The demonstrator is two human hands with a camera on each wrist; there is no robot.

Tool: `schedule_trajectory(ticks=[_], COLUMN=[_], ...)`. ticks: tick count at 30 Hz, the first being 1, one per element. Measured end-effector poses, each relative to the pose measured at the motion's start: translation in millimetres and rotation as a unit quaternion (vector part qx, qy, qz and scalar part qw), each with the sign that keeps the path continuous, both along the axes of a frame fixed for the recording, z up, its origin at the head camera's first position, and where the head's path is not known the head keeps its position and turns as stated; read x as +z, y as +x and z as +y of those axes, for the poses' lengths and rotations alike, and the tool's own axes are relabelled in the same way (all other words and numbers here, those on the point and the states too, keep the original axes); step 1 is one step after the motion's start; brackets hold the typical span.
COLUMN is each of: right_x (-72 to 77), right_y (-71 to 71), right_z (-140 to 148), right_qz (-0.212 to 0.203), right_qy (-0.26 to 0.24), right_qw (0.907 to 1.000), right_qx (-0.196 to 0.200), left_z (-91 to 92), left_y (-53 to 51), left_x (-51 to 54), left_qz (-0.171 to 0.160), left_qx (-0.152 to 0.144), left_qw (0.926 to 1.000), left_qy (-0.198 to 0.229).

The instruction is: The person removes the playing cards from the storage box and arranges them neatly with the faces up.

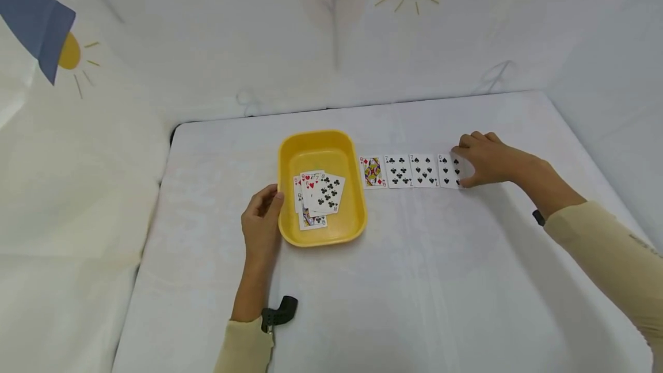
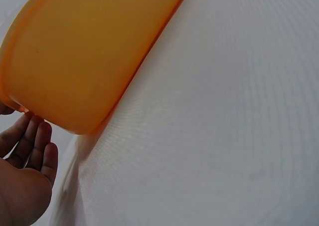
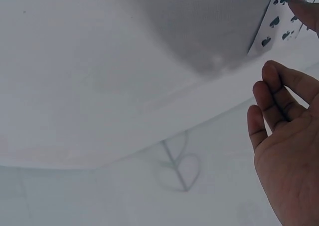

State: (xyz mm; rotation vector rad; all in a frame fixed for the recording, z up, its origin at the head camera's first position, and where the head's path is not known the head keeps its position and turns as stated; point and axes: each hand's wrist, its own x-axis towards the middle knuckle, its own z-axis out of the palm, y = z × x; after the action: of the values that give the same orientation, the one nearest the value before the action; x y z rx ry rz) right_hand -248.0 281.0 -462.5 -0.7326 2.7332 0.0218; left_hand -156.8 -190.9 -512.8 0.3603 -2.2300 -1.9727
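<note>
My left hand (image 1: 261, 226) (image 2: 27, 171) grips the left rim of a yellow tray (image 1: 348, 226) (image 2: 84, 51), thumb over the edge and fingers outside. Several overlapping face-up cards lie in the tray, the eight of clubs (image 1: 330, 193) on top. To the tray's right, a row runs from a queen of diamonds (image 1: 373, 172) through a seven of clubs (image 1: 398, 171) and a seven of spades (image 1: 423, 171) to a six of spades (image 1: 445, 171) (image 3: 274, 22). At that last card, my right hand (image 1: 484, 160) (image 3: 294, 136) touches its face with the thumb, fingers bent and apart from the thumb.
A white cloth covers the table (image 1: 393, 281). Behind it hangs a pale curtain (image 1: 269, 33) printed with lamps and trees, and more pale fabric stands at both sides. The table's back edge runs beyond the tray and the card row.
</note>
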Motion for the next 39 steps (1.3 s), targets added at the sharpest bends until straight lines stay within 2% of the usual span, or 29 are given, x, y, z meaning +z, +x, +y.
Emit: schedule_trajectory(ticks=[4, 9, 16, 22, 30, 34, 39], right_x=[7.8, 17.3, 21.1, 25.2, 23.8, 23.8, 23.7], right_y=[-0.3, 2.2, 5.2, 1.9, 0.7, 1.4, 0.5], right_z=[-6, -20, -50, -75, -101, -113, -125], right_qz=[0.008, 0.021, 0.026, 0.029, 0.016, 0.016, 0.026], right_qy=[-0.014, -0.042, -0.091, -0.099, -0.118, -0.137, -0.154], right_qw=[0.9998, 0.9988, 0.9955, 0.9947, 0.9929, 0.9905, 0.9874], right_qx=[-0.009, -0.016, -0.011, 0.002, 0.001, 0.009, 0.027], left_z=[0.3, 0.3, 1.9, 5.5, 10.0, 12.8, 15.7], left_y=[0.2, -0.2, -0.7, -3.0, -6.2, -6.9, -8.1], left_x=[2.9, 1.6, -1.2, -0.8, 0.3, -0.5, -4.0], left_qz=[-0.002, 0.001, -0.001, -0.004, -0.03, -0.02, 0.01], left_qx=[0.002, 0.001, -0.003, -0.003, -0.007, -0.001, 0.002], left_qw=[1.0, 0.9999, 0.9998, 0.9998, 0.9994, 0.9996, 0.9998], left_qy=[0.008, 0.011, 0.018, 0.019, 0.014, 0.021, 0.019])
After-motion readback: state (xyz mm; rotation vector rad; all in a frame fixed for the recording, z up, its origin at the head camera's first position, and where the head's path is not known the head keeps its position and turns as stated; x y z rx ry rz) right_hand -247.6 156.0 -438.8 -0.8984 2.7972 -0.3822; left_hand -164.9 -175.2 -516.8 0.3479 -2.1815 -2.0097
